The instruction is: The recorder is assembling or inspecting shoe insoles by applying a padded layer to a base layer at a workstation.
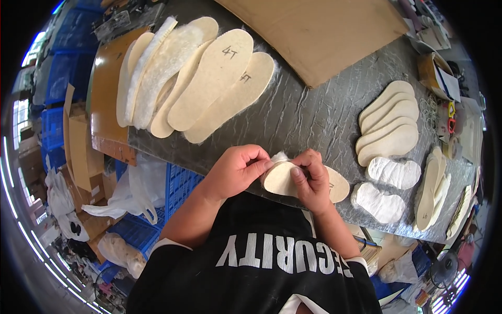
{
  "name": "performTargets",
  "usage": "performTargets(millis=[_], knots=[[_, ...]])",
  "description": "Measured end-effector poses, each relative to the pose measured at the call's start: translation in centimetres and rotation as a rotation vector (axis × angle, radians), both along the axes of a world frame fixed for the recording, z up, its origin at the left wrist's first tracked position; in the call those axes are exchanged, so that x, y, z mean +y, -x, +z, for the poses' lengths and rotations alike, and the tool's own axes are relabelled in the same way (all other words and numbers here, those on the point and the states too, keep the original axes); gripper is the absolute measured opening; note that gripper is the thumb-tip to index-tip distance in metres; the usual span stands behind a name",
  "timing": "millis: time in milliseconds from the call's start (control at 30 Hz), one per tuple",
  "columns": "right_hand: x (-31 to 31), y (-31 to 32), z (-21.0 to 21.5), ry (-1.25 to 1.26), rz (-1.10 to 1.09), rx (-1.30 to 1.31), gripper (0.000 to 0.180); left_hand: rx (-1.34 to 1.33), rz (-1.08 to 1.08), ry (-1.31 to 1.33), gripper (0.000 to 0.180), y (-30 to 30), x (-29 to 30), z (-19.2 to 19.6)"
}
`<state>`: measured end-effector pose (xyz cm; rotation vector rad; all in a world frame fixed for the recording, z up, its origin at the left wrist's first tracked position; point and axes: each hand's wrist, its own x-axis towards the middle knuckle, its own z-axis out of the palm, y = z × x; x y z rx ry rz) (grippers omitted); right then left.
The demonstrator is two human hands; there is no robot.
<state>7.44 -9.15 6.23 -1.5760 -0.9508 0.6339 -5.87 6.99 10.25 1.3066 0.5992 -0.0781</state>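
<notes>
Beige fleece-backed insole, apparently one, at the near edge of the grey tabletop; long axis roughly along that edge, slightly aslant, rounded ends to left and right (toe end: cannot tell, middle being covered). Left hand: thumb and forefinger pinching the left end, by a white fleece tuft. Right hand: thumb on the beige face, fingers curled at the far rim. Likely handling: light, flexible, soft-piled, hardly slippery, fleece perhaps prone to shedding; best gripped by the rim, thumb flat on the face. Toward the tabletop's right: white fleece insoles, then fanned beige insoles. Toward its far left: larger insoles. Across its far side: cardboard sheet.
</notes>
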Motion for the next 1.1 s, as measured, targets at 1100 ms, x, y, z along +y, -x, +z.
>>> performTargets(millis=[1100], knots=[[-1.4,-1.8,0.5,0.234,0.265,-0.322,0.049,-0.047,0.085,-0.308,0.020,3.7,-2.4,-1.0]])
